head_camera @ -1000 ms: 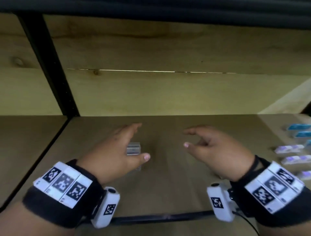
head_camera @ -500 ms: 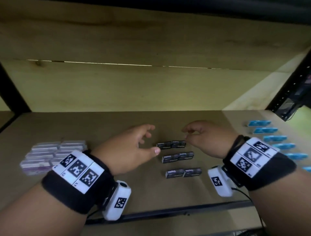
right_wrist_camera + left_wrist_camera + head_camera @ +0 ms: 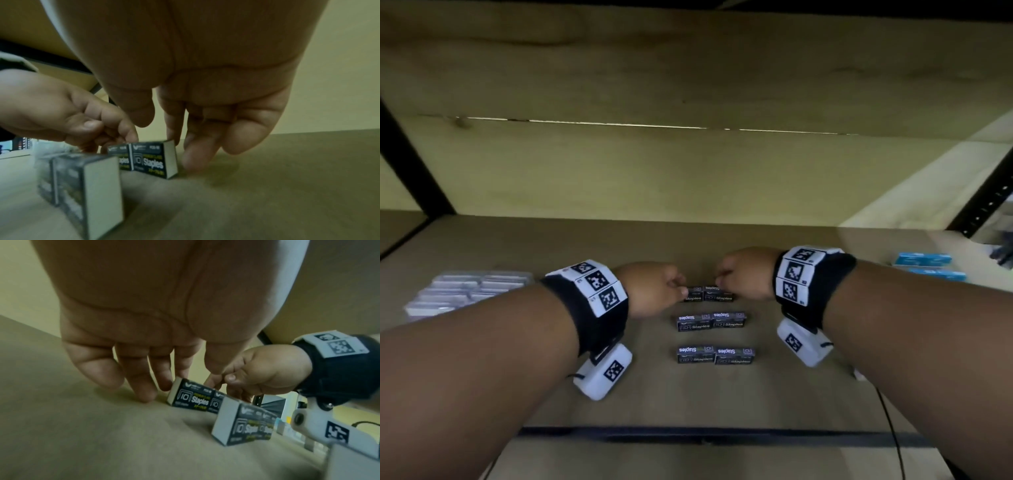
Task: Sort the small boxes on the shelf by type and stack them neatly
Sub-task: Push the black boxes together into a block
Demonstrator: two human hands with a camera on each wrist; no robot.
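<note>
Three pairs of black staple boxes lie in a column on the shelf [image 3: 791,394]. My left hand [image 3: 674,286] curls over the left box [image 3: 693,295] of the far pair. Its fingers [image 3: 164,378] reach down behind that box [image 3: 190,398], with the thumb above it. My right hand [image 3: 726,277] curls over the right box [image 3: 719,294] the same way. In the right wrist view its fingers [image 3: 172,129] drop behind that box [image 3: 149,160]. The middle pair [image 3: 711,321] and near pair [image 3: 715,354] lie untouched.
A block of pale white boxes [image 3: 465,294] sits at the left of the shelf. Blue boxes [image 3: 924,260] lie at the right. Black shelf posts [image 3: 414,164] stand at both sides, a wooden back wall behind. A dark rail [image 3: 705,437] edges the shelf front.
The view swung right from a lone grey box to the black boxes. Both hands went from open and spread to curled down over the far pair.
</note>
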